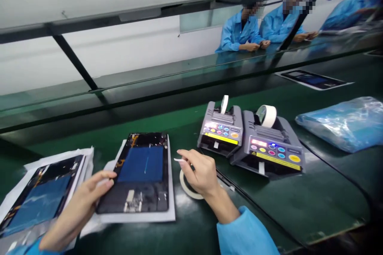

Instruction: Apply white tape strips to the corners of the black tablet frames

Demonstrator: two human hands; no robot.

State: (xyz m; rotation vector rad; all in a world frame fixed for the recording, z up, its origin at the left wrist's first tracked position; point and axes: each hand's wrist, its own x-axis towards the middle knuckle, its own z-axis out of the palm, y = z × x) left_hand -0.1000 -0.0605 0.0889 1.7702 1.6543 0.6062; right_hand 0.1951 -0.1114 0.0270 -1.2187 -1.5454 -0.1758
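A dark green desk (314,203) carries an opened tablet (140,173) on a white sheet (149,216) near its front edge, with a second opened tablet (38,195) on white wrapping to the left. Just right of the first tablet lies a flat roll of tape (187,189), and behind it two grey tape dispensers (221,129) (269,145) stand side by side, touching. Farther right rests a blue plastic bag (344,121), and well behind it another tablet (314,79) lies flat

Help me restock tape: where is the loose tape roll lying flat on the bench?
The loose tape roll lies flat on the green bench, partly under the right hand, between the opened tablet and the tape dispensers.
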